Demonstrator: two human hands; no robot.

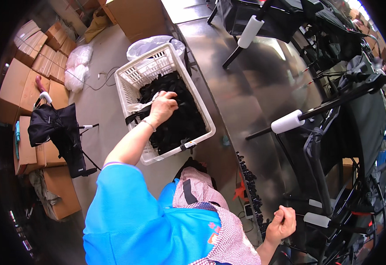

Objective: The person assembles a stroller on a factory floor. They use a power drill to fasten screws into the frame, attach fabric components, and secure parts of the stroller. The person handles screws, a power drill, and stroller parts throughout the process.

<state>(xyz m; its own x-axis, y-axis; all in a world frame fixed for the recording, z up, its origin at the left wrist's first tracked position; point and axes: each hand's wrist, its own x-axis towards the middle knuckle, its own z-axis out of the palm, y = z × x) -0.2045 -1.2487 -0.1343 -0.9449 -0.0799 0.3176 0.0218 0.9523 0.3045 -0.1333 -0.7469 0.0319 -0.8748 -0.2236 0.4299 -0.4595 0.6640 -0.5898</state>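
My left hand [163, 107] reaches into a white plastic basket [121, 90], its fingers bent over a heap of black strap-like pieces [179, 126]. A whitish, partly see-through strip [139, 107] sticks out from under the thumb side and seems to be pinched there. Below it, a black strap [135, 117] hangs over the basket's left rim. My right hand [282, 224] is curled at the lower right, beside a white foam sleeve [317, 219] on a black frame. Whatever its fingers may hold is hidden.
A metal-topped table [228, 84] runs along the right, bearing black folding frames with fabric [352, 119]. Behind the basket stands a bin with a clear liner [146, 46]. Cardboard boxes [14, 90] and a black fabric item [58, 128] are on the left. Black parts [250, 185] line the table edge.
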